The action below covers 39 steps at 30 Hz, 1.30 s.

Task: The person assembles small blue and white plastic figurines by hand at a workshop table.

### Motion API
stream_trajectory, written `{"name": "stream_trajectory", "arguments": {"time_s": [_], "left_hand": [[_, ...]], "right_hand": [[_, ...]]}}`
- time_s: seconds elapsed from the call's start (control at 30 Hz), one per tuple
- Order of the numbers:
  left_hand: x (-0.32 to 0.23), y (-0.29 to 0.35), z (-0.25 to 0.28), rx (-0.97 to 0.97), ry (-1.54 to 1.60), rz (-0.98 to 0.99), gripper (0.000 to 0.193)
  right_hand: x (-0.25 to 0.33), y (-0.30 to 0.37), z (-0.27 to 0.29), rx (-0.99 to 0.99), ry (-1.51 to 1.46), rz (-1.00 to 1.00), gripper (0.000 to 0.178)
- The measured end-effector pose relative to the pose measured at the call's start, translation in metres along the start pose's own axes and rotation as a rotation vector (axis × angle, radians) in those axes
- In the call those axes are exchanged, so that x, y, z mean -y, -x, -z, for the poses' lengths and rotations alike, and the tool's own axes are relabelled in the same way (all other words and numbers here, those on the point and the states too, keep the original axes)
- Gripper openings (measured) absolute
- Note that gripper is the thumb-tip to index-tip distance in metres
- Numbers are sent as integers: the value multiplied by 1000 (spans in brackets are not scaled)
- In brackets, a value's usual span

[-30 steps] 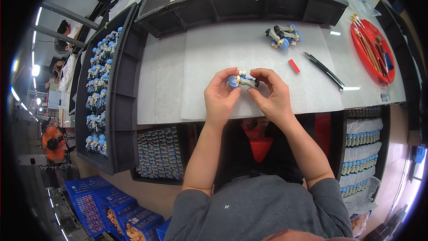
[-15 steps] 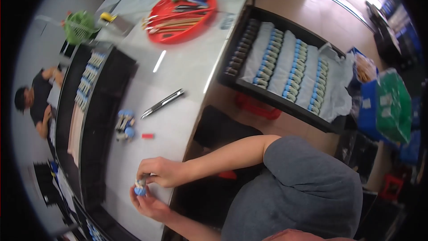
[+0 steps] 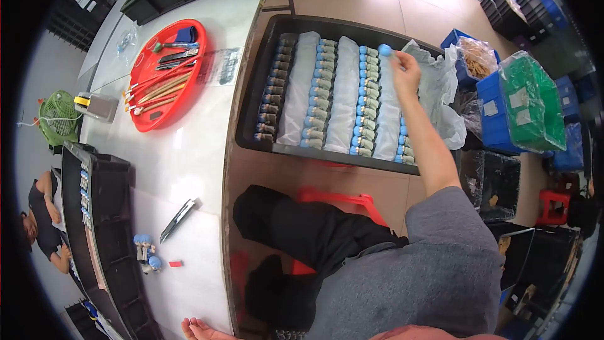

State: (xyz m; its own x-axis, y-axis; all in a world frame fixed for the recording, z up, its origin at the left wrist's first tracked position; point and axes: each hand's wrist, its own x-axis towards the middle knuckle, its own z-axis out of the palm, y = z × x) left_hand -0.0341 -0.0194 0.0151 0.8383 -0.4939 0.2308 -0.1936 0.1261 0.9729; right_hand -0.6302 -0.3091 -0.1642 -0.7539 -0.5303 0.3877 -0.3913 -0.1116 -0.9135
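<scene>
Small blue-capped cylindrical part (image 3: pixel 384 50) pinched in the fingertips of the right hand (image 3: pixel 406 68), held out over the far end of the black plastic tray (image 3: pixel 251 107) beside the white table (image 3: pixel 189 151). Tray already well stocked: several long rows of like blue-capped parts (image 3: pixel 365 104) standing between strips of white foam (image 3: pixel 345 94), the rightmost row only partly seen behind the forearm, so most of the filling looks done. Left to handle, by the look of it: a small cluster of blue-capped parts (image 3: pixel 145 253) on the table, near a black-handled tool (image 3: pixel 178 219) and a small red piece (image 3: pixel 175 264). Left hand (image 3: pixel 200 330) barely in view at the lower edge, fingers seemingly loose; grip impossible to tell. Red round tray of tools (image 3: pixel 165 75) farther off.
</scene>
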Motion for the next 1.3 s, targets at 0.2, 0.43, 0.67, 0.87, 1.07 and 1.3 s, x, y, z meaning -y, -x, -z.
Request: {"name": "stream_trajectory", "arguments": {"time_s": [0.2,0.43,0.67,0.87,1.07,1.3], "left_hand": [[6,-1,0,-8,-84,-1,22],[10,-2,4,-43,-107,-8,21],[11,0,-4,-33,-99,-1,19],[7,-2,2,-24,-76,-11,19],[13,-1,9,0,-72,-19,19],[12,-2,6,-38,-66,-21,18]], "right_hand": [[-93,-54,70,-126,655,-34,22],[-105,-80,49,33,701,41,23],[-131,-82,51,240,856,9,26],[-123,-86,54,446,1012,139,33],[-60,-73,91,364,878,348,41],[20,-10,159,136,1274,293,63]]}}
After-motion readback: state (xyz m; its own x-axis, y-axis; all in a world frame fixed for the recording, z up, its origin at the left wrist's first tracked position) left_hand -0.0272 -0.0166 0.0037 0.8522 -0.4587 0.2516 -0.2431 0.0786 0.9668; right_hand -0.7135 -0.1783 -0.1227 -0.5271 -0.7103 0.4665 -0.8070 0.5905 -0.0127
